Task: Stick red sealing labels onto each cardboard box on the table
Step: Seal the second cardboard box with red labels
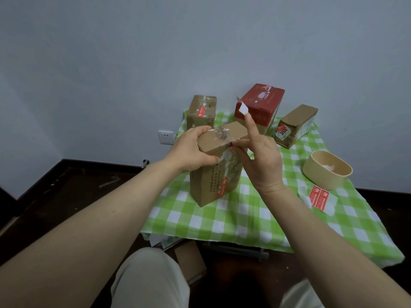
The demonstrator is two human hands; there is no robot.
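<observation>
A tall brown cardboard box [213, 187] stands upright on the green checked tablecloth [244, 221], with a red label low on its front corner. My left hand [191, 150] grips its top left end. At the box's top front edge, the thumb and middle finger of my right hand [262, 161] pinch together. That hand's index finger points up, and a red sealing label [243, 108] sticks to its tip, white back showing. A backing sheet with two red labels [320, 197] lies at the right of the table.
At the back stand a brown box [201, 112] bearing a red label, a red box [262, 103] and a small taped box [295, 123]. A beige oval bowl [322, 176] sits at the right. Cardboard [191, 258] lies on the dark floor under the table.
</observation>
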